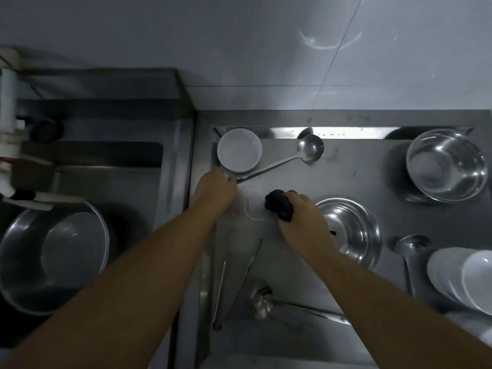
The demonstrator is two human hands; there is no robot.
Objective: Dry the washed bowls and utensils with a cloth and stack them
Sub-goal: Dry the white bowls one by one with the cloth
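Observation:
My left hand (217, 189) grips the handle end of a steel ladle (310, 149) that lies on the steel counter (359, 179), its cup at the back. Just left of the ladle stands a white bowl (239, 149). A bunched dark cloth (278, 205) sits in the grip of my right hand (299, 219), over the counter's middle. Right of that hand is a steel bowl (351, 230). A larger steel bowl (446, 165) stands at the back right. Stacked white bowls (463, 278) lie at the right edge.
A second ladle (407, 249) lies by the white stack, and a third (266, 302) lies near the front. Long steel tongs (234, 283) rest between my forearms. To the left, a sink holds a big steel basin (53, 257) under a white tap (8, 129).

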